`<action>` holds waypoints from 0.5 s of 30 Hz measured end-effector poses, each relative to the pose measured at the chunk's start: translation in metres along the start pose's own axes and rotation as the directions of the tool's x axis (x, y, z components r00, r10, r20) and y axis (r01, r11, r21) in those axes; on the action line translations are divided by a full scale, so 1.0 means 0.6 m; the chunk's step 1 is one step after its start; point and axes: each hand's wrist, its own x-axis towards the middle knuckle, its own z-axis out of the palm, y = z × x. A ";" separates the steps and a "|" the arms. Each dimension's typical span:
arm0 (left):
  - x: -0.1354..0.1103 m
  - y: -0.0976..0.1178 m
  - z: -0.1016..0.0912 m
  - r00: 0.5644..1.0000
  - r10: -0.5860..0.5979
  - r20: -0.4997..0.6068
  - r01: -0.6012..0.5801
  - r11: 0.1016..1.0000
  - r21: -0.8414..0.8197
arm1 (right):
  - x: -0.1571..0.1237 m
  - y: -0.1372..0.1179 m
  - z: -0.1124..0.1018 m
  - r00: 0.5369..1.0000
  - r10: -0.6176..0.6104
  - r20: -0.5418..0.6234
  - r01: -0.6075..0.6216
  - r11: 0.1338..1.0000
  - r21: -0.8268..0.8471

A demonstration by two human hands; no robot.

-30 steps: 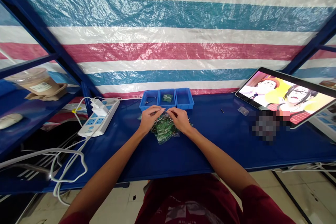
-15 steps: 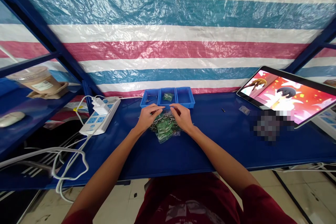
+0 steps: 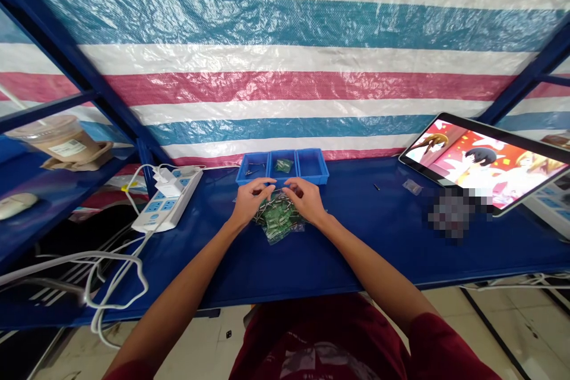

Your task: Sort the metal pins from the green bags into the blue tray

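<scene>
My left hand [image 3: 250, 200] and my right hand [image 3: 308, 199] are held close together over a pile on the blue table. The thumb and fingers of each are pinched, with a thin, pale, small piece apparently between the fingertips, too small to name. Under them lies a heap of green-tinted clear plastic bags [image 3: 278, 223] mixed with small metal screw-like pieces. Just beyond stands a blue three-compartment tray [image 3: 326, 179]. Its left compartment holds a few thin metal pieces [image 3: 249, 173]; a small green bag [image 3: 284, 164] lies in the middle one.
A white power strip [image 3: 155, 222] with a plug and loose cables [image 3: 141, 276] is at the left. To the right are a small dark screw-like piece [image 3: 376, 187], a clear bag [image 3: 412, 187], a blurred-out item and a tilted tablet screen [image 3: 483, 157]. A drink cup [image 3: 62, 141] stands on the left shelf.
The fingertips of both hands have come slightly nearer each other above the pile. The whole view has shifted a little; the tray and bags stay put.
</scene>
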 end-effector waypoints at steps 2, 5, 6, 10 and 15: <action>-0.001 0.000 0.000 1.000 -0.002 0.021 0.002 1.000 -0.006 | 0.000 -0.001 -0.002 0.999 -0.022 0.032 0.022 1.000 0.004; 0.000 -0.003 0.000 0.999 -0.008 0.031 0.008 1.000 -0.022 | -0.002 -0.004 -0.002 0.993 -0.073 0.089 0.074 0.997 -0.011; 0.000 -0.004 0.000 1.000 -0.014 0.023 0.015 0.999 -0.038 | -0.002 -0.005 -0.001 0.992 -0.081 0.094 0.083 0.996 -0.013; 0.003 -0.009 -0.001 0.998 -0.067 -0.020 0.063 0.986 -0.152 | -0.003 -0.009 -0.001 0.999 -0.026 0.029 0.026 1.000 0.006; 0.005 -0.016 0.003 0.994 -0.105 -0.008 0.103 0.984 -0.146 | -0.001 -0.009 -0.003 0.994 0.090 -0.066 -0.085 0.993 0.077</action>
